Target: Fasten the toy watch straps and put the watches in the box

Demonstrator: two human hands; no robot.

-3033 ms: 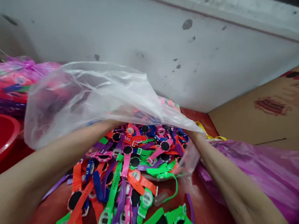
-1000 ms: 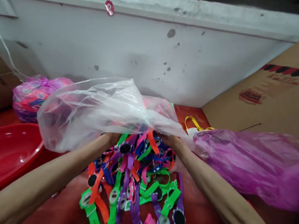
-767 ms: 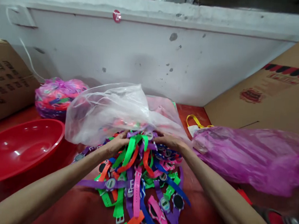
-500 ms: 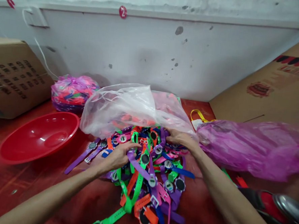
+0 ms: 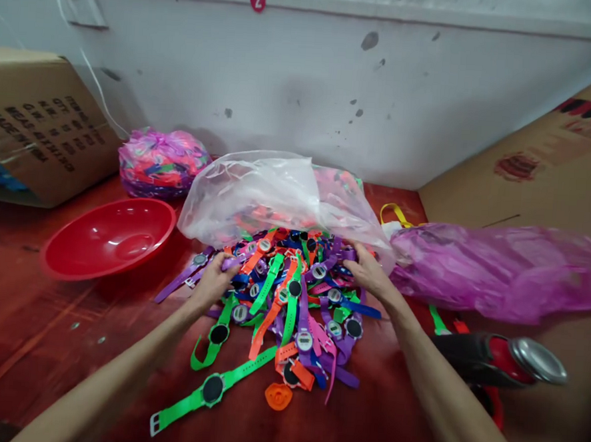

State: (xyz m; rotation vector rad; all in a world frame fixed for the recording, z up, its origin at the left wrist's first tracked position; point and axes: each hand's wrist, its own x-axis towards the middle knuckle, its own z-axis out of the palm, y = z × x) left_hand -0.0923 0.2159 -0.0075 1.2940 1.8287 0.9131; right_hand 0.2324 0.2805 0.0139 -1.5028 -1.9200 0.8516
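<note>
A heap of toy wristwatches (image 5: pixel 286 294) in green, orange, purple, pink and blue spills from a clear plastic bag (image 5: pixel 257 192) onto the red table. My left hand (image 5: pixel 216 281) sits at the heap's left edge, fingers curled around purple and blue straps. My right hand (image 5: pixel 370 273) rests on the right side of the heap by the bag's mouth, fingers closed into the watches. A green watch (image 5: pixel 205 392) lies stretched out alone at the front. An orange watch face piece (image 5: pixel 278 396) lies loose beside it.
A red bowl (image 5: pixel 73 261) sits at the left. Behind it are a tied pink bag of watches (image 5: pixel 161 161) and a cardboard box (image 5: pixel 36 125). A pink plastic bag (image 5: pixel 493 270), a red canister (image 5: pixel 497 360) and a large carton (image 5: pixel 538 176) stand at right. A white wall (image 5: pixel 284 80) closes the back.
Both hands came out from under the clear bag, dragging watches toward me. The bag has sunk down and the heap has spread over the table. The view shifted, revealing the bowl and box.
</note>
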